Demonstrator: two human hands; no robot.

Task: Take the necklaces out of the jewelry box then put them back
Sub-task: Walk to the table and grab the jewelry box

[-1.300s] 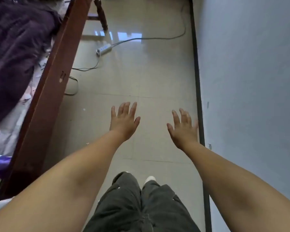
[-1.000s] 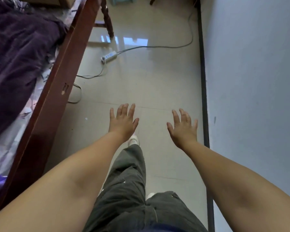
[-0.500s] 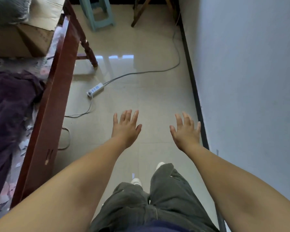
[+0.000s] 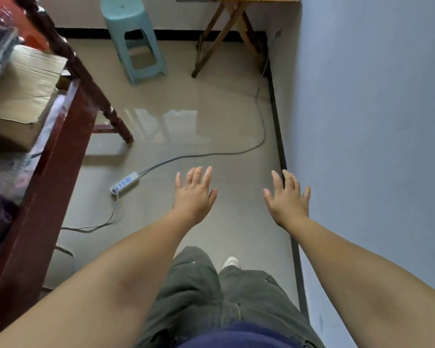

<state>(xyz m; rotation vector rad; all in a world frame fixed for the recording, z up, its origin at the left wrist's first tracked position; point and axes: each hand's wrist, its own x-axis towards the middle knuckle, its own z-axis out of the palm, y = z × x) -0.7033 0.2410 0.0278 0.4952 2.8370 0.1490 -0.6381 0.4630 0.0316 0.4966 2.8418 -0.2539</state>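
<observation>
A: Well, what is seen, from the largest thing down?

B: A tiled floor point(image 4: 211, 116) is seen, a wooden bed frame point(image 4: 48, 187) at left, a teal stool point(image 4: 136, 38) far off

A: And the hands?

B: The left hand point(image 4: 195, 197) and right hand point(image 4: 288, 199) are held out, fingers spread, nothing gripped; no jewelry box or necklaces can be seen

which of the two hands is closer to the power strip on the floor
The left hand. The power strip lies on the floor to its left, toward the bed frame, while the right hand is over by the wall, farther away. Both are open and empty.
</observation>
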